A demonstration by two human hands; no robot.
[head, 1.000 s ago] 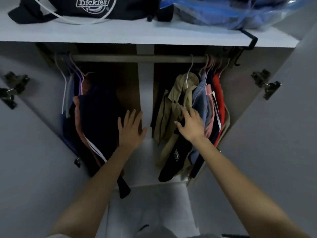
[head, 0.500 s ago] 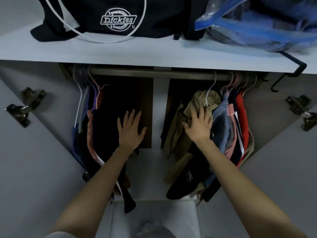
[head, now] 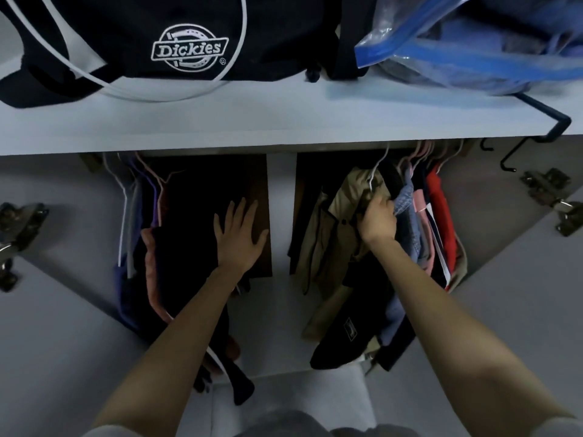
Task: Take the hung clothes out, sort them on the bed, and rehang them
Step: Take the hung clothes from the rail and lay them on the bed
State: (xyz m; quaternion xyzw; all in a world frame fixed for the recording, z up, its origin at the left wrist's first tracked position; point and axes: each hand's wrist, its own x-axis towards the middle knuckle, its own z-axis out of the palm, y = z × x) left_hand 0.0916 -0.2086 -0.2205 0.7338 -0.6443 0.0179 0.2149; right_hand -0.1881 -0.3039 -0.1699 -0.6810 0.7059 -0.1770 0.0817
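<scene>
Two bunches of clothes hang in an open wardrobe. The left bunch holds dark garments (head: 189,247) with an orange-pink one and purple ones on thin hangers. My left hand (head: 238,236) lies flat against the dark garments with fingers spread. The right bunch holds a khaki jacket (head: 334,234), a denim garment (head: 407,222), a pink one and a red one (head: 441,222). My right hand (head: 377,220) reaches between the khaki jacket and the denim, its fingers curled into the cloth near the top. The rail is hidden behind the shelf edge.
A white shelf (head: 284,121) runs above the clothes, carrying a black Dickies bag (head: 176,42) and a clear blue-edged plastic bag (head: 473,48). A black hook (head: 555,127) hangs off the shelf's right end. Both doors stand open with metal hinges (head: 549,197) showing.
My head has moved closer and the view tilted upward, so the shelf now covers the rail. My right hand went up the khaki jacket and its fingers curled into the cloth. My left hand stayed flat.
</scene>
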